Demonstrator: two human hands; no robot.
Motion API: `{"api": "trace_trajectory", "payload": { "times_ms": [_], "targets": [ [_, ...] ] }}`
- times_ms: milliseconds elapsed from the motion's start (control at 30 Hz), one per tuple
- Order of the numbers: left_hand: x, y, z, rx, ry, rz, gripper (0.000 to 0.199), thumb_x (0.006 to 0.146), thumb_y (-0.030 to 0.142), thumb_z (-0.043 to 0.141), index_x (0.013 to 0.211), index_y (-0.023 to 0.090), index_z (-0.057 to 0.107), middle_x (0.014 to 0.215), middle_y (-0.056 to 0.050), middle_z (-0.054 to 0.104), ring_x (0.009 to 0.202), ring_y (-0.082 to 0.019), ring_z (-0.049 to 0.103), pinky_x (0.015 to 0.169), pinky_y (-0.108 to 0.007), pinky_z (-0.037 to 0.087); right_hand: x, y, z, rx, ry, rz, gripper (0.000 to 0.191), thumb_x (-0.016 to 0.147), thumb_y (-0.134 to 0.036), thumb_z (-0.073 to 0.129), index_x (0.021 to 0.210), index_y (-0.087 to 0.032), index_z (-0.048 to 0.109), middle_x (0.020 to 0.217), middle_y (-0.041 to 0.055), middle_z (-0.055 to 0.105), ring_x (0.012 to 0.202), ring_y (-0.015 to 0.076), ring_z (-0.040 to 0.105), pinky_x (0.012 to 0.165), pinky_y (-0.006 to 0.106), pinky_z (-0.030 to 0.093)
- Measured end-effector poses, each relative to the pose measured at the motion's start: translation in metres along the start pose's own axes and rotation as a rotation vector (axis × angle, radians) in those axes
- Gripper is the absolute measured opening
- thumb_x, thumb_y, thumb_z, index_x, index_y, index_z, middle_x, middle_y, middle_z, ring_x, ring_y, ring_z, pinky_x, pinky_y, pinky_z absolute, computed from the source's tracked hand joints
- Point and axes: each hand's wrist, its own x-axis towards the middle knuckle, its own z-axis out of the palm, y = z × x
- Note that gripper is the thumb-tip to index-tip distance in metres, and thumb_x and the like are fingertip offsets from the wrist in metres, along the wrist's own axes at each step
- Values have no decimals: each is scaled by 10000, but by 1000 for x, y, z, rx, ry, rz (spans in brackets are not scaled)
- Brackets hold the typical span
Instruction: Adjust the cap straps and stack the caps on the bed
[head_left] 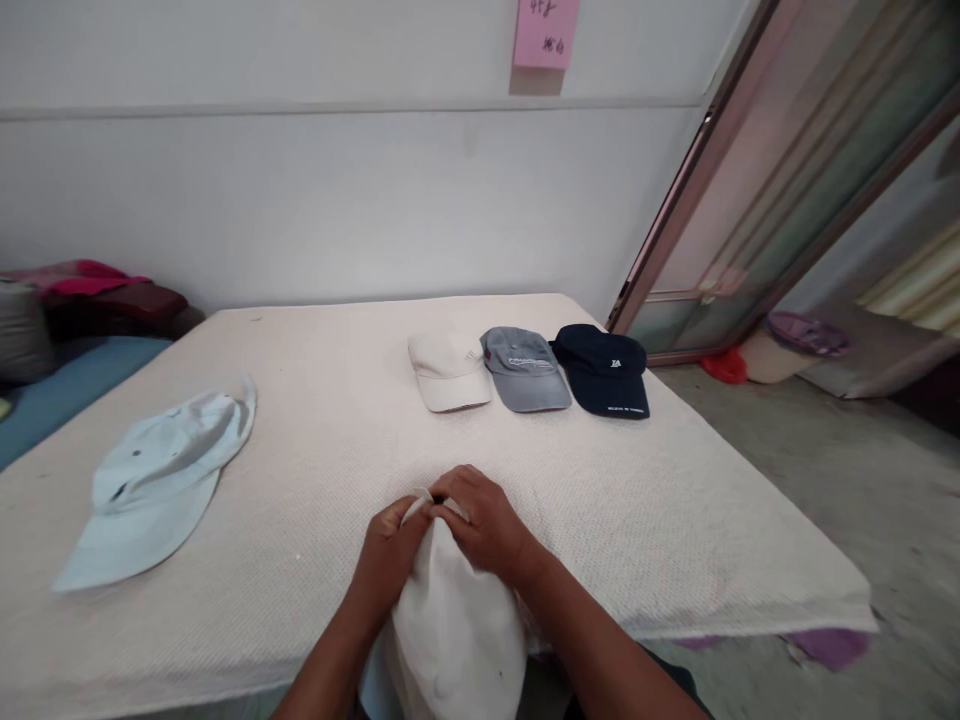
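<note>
A whitish cap (pixel 457 630) is held at the table's front edge, its crown toward me and part of it below the frame. My left hand (pixel 394 545) pinches the cap's far end from the left. My right hand (pixel 484 520) closes on the same end from the right, the fingertips of both hands meeting there. Beyond them, a cream cap (pixel 448 370), a grey cap (pixel 525 368) and a navy cap (pixel 602 370) lie in a row, brims toward me. At the left, a pale blue cap (pixel 157 480) rests with its brim toward the front left.
A pale textured cloth (pixel 322 400) covers the table. Behind it rises a white wall with a pink note (pixel 546 35). Framed glass panels (pixel 750 150) stand at the right, above a concrete floor. Dark red and pink bundles (pixel 105 290) are at the far left.
</note>
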Motion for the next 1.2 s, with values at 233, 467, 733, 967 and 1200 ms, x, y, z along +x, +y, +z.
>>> {"api": "trace_trajectory", "payload": {
  "times_ms": [233, 467, 733, 967, 1200],
  "targets": [
    [-2, 0, 8, 96, 8, 69, 272, 813, 382, 536, 630, 190, 596, 613, 10, 550, 611, -161, 473, 576, -250, 379, -6, 4, 10, -60, 113, 114, 254, 884, -220, 420, 631, -200, 432, 634, -2, 476, 601, 133, 435, 597, 274, 320],
    [-2, 2, 8, -33, -34, 7, 249, 804, 394, 554, 743, 175, 655, 688, -18, 607, 657, -175, 515, 609, -258, 402, -4, 11, 15, 266, 280, 422, 308, 872, -307, 453, 599, -208, 351, 560, -41, 383, 545, 113, 370, 532, 250, 292],
    [-3, 1, 5, -408, -159, -167, 216, 789, 354, 610, 884, 169, 670, 697, -7, 629, 629, -143, 535, 591, -240, 407, -4, 7, -5, 670, -11, 422, 334, 899, -331, 404, 619, -177, 500, 622, -13, 480, 604, 116, 423, 599, 247, 350],
    [-7, 8, 5, -542, -183, -190, 179, 792, 313, 622, 884, 170, 675, 694, -13, 653, 600, -128, 555, 588, -231, 426, -5, 17, 2, 1000, -56, 613, 228, 780, -319, 577, 622, -157, 543, 547, -15, 530, 488, 91, 438, 503, 232, 320],
    [-7, 10, -7, -786, 0, -211, 139, 746, 281, 683, 846, 189, 657, 628, 28, 631, 499, -98, 559, 508, -198, 434, -4, 39, 14, 1203, 217, 820, 197, 755, -269, 568, 599, -161, 516, 521, -20, 504, 446, 89, 452, 470, 237, 351]
  ]
}}
